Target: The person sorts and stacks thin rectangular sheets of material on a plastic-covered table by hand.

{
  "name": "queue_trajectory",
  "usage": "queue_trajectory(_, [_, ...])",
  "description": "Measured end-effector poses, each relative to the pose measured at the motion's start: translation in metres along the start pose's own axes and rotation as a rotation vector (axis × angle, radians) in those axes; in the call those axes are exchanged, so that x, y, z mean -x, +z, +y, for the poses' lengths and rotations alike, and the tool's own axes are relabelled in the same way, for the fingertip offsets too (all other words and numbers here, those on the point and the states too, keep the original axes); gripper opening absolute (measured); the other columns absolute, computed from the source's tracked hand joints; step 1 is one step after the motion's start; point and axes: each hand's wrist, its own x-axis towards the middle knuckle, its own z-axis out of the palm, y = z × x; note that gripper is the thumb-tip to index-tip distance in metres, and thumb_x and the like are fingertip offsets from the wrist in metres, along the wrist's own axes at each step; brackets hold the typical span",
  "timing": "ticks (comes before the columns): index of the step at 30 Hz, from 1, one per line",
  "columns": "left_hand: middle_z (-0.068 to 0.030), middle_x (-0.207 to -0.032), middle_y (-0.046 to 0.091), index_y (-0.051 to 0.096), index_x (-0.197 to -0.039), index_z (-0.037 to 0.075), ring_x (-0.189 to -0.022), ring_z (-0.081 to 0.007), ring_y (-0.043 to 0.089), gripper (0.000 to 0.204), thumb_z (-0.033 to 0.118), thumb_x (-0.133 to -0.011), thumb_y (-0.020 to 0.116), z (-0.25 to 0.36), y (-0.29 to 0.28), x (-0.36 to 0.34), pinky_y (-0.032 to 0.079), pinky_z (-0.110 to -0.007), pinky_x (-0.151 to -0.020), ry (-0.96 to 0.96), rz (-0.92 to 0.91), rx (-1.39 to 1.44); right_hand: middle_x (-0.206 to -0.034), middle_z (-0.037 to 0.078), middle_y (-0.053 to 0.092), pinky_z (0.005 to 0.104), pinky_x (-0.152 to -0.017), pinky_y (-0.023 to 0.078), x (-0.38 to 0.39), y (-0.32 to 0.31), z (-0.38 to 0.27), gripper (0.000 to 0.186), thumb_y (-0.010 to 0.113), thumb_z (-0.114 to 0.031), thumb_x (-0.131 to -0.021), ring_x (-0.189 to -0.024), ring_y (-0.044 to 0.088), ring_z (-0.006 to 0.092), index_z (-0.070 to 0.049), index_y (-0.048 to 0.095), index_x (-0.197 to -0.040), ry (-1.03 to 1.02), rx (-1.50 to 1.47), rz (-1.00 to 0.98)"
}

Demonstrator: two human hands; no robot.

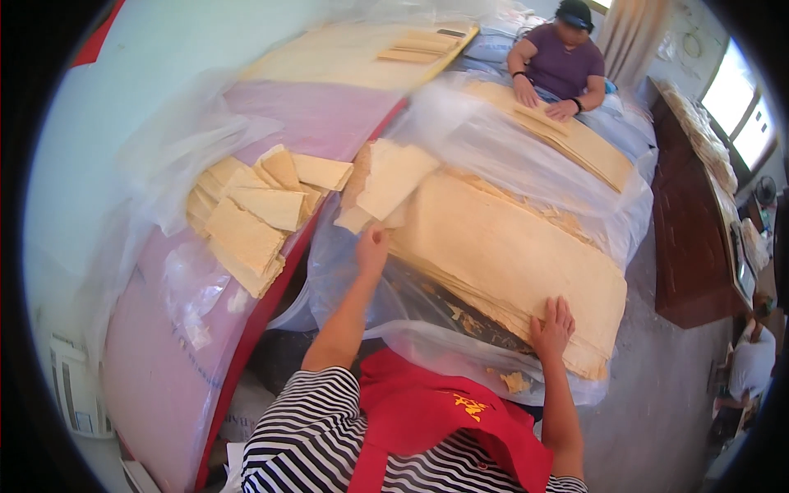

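A stack of large, thin, yellowish sheets with ragged edges [501,238] lies in front of me on clear plastic. At its near left corner is my left hand [374,244], with the fingers curled closed; what they pinch is hidden. Just beyond this hand, a smaller torn sheet [399,177] overlaps the stack's left end. My right hand [555,327] rests on the stack's near edge toward the right, its fingers stretched out. To the left, folded yellowish pieces [246,230] are heaped loosely on a pinkish surface.
A co-worker [559,66] across from me has both hands on another sheet stack [600,152]. Folded sheets [419,45] lie on the far left table. Clear plastic film [444,115] drapes between the stacks. A dark red wooden cabinet [690,222] stands right; another person [752,361] is beyond.
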Motion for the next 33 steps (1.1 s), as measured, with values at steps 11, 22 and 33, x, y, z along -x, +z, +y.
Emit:
queue_trajectory(11, [-0.0056, -0.095, 0.058, 0.055, -0.099, 0.005, -0.08, -0.015, 0.053, 0.019, 0.01, -0.08, 0.058, 0.004, -0.09, 0.034, 0.046, -0.028, -0.069, -0.269, 0.274, 0.426, -0.14, 0.014, 0.036, 0.0465, -0.104, 0.022, 0.006, 0.013, 0.011, 0.057, 0.06, -0.027, -0.078, -0.13, 0.032, 0.031, -0.011, 0.043, -0.13, -0.002, -0.001, -0.03])
queue_trajectory(22, [-0.0262, -0.131, 0.038, 0.046, -0.124, 0.01, -0.122, -0.0414, 0.036, 0.07, 0.04, -0.067, 0.071, -0.02, -0.261, 0.02, 0.031, -0.048, -0.1, -0.216, 0.656, -0.488, -0.141, 0.014, 0.035, 0.0461, -0.104, 0.022, 0.005, 0.012, 0.009, 0.059, 0.059, -0.025, -0.079, -0.13, 0.031, 0.0305, -0.008, 0.041, -0.132, 0.024, 0.03, -0.049])
queue_trajectory(33, [-0.0169, -0.142, 0.026, 0.044, -0.13, 0.028, -0.126, -0.0414, 0.028, 0.072, 0.054, -0.066, 0.065, 0.011, -0.233, -0.032, 0.027, -0.048, -0.103, -0.444, 0.301, -0.549, -0.14, 0.016, 0.035, 0.0453, -0.104, 0.023, 0.009, 0.016, 0.013, 0.059, 0.058, -0.023, -0.08, -0.129, 0.032, 0.0318, -0.007, 0.039, -0.133, -0.036, 0.059, -0.014])
